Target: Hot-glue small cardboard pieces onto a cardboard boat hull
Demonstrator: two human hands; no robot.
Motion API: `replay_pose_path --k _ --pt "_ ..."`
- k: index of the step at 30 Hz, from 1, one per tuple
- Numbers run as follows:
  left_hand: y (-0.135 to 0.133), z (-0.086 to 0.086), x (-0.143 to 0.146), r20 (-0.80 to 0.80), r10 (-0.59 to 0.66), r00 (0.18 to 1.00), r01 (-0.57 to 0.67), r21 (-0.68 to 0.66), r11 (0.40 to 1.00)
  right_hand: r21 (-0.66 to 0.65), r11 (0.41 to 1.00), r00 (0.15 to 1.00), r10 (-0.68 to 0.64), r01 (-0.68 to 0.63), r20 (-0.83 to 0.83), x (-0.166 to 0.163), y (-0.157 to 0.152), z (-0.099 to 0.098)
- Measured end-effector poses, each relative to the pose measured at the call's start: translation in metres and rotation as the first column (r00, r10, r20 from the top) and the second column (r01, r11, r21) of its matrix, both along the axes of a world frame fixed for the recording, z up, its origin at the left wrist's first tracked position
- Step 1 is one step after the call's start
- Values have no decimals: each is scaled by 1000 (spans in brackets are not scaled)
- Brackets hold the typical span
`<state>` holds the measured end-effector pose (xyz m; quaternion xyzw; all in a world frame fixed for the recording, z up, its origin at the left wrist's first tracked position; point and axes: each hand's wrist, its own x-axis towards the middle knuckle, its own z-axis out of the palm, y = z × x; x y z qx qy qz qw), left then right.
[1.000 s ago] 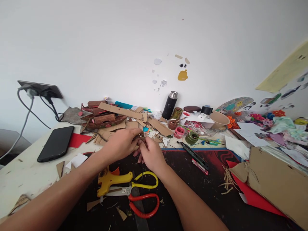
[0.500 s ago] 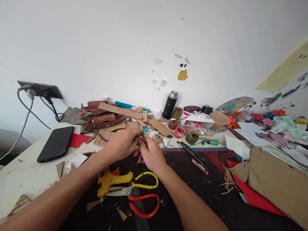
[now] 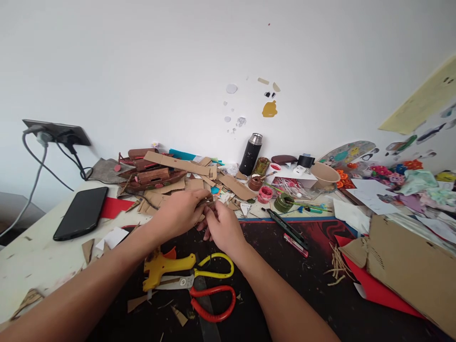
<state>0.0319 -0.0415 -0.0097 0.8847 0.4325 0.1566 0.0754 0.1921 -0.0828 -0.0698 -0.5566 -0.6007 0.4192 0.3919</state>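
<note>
My left hand (image 3: 182, 210) and my right hand (image 3: 225, 227) meet above the far edge of the dark mat (image 3: 263, 266). Their fingers are closed together around a small brown piece (image 3: 211, 200), mostly covered by them, so its kind does not show. Nearer to me lie scissors (image 3: 213, 316) with one yellow and one red handle. A yellow glue gun (image 3: 167, 267) rests beside the scissor blades, and a flat grey strip (image 3: 208, 330) runs under the handles. Small cardboard scraps (image 3: 179, 315) are scattered around them.
Cardboard strips (image 3: 178, 163) and a brown model boat (image 3: 156, 178) crowd the back left. A black phone (image 3: 81, 213) lies at left. Paint jars (image 3: 284, 203) and a black flask (image 3: 251, 156) stand behind; a green cutter (image 3: 288, 229) and cardboard sheet (image 3: 409, 270) are at right.
The view has shifted very slightly. Both hands stay together in nearly the same place, their fingers still closed on the small brown piece.
</note>
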Motion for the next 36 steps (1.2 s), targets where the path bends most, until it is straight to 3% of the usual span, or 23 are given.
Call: replay_pose_path --k 36 --pt "1 -4 1 -21 17 1000 -18 -31 999 -47 999 997 -20 24 72 -1 -2 8"
